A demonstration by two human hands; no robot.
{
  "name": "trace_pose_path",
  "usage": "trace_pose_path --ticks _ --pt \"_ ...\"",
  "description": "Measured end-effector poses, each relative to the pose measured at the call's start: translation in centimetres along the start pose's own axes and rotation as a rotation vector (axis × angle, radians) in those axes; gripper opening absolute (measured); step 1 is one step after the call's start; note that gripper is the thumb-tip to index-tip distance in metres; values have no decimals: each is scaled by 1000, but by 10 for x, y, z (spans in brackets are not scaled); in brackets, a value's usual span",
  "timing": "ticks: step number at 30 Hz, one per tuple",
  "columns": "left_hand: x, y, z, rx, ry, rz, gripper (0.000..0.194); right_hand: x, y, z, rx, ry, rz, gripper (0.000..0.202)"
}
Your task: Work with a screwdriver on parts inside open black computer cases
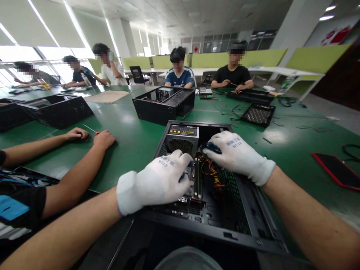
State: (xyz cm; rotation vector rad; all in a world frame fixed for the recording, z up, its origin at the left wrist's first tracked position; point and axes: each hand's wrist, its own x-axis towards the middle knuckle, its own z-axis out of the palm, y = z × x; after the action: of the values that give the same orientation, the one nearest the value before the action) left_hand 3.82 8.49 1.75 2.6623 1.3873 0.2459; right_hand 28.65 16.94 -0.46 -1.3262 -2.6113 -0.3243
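Note:
An open black computer case [247, 213] lies in front of me with its inside facing up. Both my hands wear white gloves with blue print. My left hand [165, 178] is over the motherboard [192, 180], its fingers curled down and the tips partly hidden. Over the far right part of the case is my right hand [232, 152], fingers bent together near the cables; what they hold, if anything, is hidden. Yellow and red cables [216, 178] hang between the board and the case wall. A power supply [182, 137] with a label sits in the far left corner.
At my left, a co-worker's forearms [73, 165] rest on the green table [118, 112] beside a screwdriver [91, 129]. Another open case [157, 108] stands ahead. A black perforated panel [257, 114] and a red-edged phone-like slab [337, 170] lie to the right. Several people sit across.

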Motion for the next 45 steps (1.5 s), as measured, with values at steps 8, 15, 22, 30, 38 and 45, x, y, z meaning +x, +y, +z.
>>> trace_pose_path --ticks 8,15,22,30,38,45 --pt "84 -21 36 243 -456 -49 49 -3 -1 -1 75 32 19 45" --pt "113 -35 61 325 -603 -6 64 -5 0 0 141 59 47 44" --pt "112 -36 65 374 -607 -35 59 -7 0 -1 165 78 45 42" --pt "122 -37 68 378 -622 -39 49 -9 -1 -2 157 59 16 43" --pt "129 -38 68 417 -642 -4 46 -9 -1 -1 152 69 6 44" --pt "129 -38 66 364 -594 -10 46 -9 0 -3 148 45 7 45"
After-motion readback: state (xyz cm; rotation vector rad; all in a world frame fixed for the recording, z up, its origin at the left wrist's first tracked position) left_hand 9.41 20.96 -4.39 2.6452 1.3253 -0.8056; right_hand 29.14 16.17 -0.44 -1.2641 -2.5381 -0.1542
